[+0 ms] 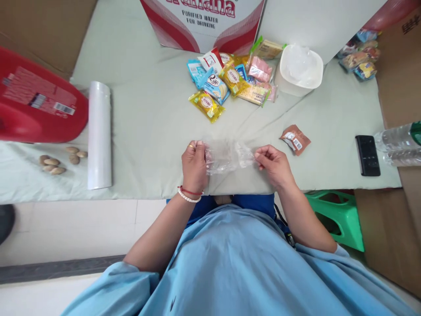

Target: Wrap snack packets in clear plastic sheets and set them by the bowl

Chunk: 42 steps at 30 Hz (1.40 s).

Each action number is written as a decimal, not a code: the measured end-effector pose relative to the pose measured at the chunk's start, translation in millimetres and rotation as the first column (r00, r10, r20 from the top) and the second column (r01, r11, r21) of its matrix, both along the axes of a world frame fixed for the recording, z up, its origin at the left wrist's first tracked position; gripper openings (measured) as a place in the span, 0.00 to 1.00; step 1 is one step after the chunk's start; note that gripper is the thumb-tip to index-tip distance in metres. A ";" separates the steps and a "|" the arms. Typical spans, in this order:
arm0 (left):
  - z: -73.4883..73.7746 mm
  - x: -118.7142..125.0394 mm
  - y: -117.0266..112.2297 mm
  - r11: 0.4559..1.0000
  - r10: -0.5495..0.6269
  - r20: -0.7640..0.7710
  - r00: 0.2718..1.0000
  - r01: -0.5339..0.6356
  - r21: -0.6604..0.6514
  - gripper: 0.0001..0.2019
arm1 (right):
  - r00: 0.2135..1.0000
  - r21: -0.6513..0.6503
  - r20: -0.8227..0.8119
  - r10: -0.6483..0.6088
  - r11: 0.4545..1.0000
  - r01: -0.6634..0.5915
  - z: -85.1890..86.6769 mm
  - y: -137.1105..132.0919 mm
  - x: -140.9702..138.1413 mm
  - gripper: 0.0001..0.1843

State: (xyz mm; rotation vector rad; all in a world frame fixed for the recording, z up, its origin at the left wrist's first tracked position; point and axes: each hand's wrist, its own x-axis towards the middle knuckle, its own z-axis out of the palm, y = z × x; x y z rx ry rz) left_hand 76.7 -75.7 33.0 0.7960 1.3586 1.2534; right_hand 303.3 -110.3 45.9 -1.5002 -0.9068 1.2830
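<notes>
A clear plastic bag [223,157] is stretched between my two hands, just above the near edge of the table. My left hand [194,164] pinches its left end between thumb and fingers. At the other end, my right hand [273,163] grips a crumpled corner with thumb and forefinger. Beyond the bag lies a heap of wrapped snacks, with a yellow snack packet [206,105] closest to my hands. To the right of my right hand is a small brown packet [295,139] with a barcode label.
A white plastic tub [300,70] holding clear plastic stands behind, near a red and white water carton [210,26]. At left are a plastic roll [100,136], a red jug [39,96] and several nuts [52,162]. A black phone [367,155] and bottles [399,138] lie right.
</notes>
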 end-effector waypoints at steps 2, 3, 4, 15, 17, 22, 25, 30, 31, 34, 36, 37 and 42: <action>-1.5 -9.0 2.9 1.000 0.015 -0.055 0.998 -0.014 0.026 0.23 | 0.997 0.024 0.030 -0.065 0.998 0.064 0.7 -1.9 16.3 0.16; -2.4 -13.4 3.9 0.999 0.031 -0.078 0.996 -0.028 0.039 0.23 | 0.994 0.035 0.044 -0.100 0.995 0.098 0.6 -3.9 23.9 0.16; -3.4 -17.5 4.6 0.998 0.044 -0.095 0.994 -0.040 0.043 0.23 | 0.989 0.041 0.060 -0.132 0.991 0.129 0.0 -6.6 30.8 0.16; -14.1 -30.7 -1.7 0.998 -0.061 -0.130 0.990 0.057 -0.029 0.23 | 0.853 0.073 0.504 -0.135 0.991 0.113 -19.8 -37.9 62.2 0.12; -12.4 -31.0 -4.3 0.996 -0.078 -0.078 0.994 0.074 -0.059 0.23 | 0.751 0.149 0.637 -0.172 0.984 0.100 -12.2 -34.1 61.2 0.10; -7.3 -30.2 -7.9 0.990 -0.132 -0.081 0.988 0.126 -0.070 0.20 | 0.785 0.280 0.606 -0.129 0.958 -0.059 15.8 -5.5 25.1 0.09; -6.9 -29.2 -10.3 0.987 -0.157 -0.129 0.979 0.152 -0.046 0.17 | 0.844 0.267 0.532 0.070 0.932 -0.245 17.3 23.9 -12.6 0.10; -8.6 -33.7 -15.6 0.984 -0.176 -0.115 0.978 0.179 0.017 0.14 | 0.761 0.090 0.570 0.310 0.897 -0.433 -0.5 70.8 -49.6 0.08; -9.0 -35.5 -16.3 0.985 -0.168 -0.119 0.978 0.172 0.023 0.13 | 0.750 0.089 0.577 0.323 0.888 -0.451 -1.7 76.1 -50.7 0.04; -10.7 -40.0 -16.7 0.992 -0.125 -0.129 0.984 0.127 0.004 0.13 | 0.781 0.194 0.567 0.263 0.878 -0.437 3.8 80.5 -47.4 0.04; -12.7 -40.4 -16.5 0.993 -0.115 -0.116 0.987 0.114 -0.009 0.14 | 0.793 0.244 0.550 0.262 0.858 -0.453 11.3 76.9 -45.7 0.04; -13.7 -39.8 -16.5 0.993 -0.118 -0.107 0.987 0.119 -0.003 0.14 | 0.789 0.248 0.539 0.294 0.840 -0.483 14.5 74.6 -46.4 0.04; -13.8 -35.5 -18.1 0.986 -0.157 -0.106 0.982 0.162 0.040 0.15 | 0.819 0.225 0.400 0.412 0.822 -0.524 10.9 78.5 -60.3 0.20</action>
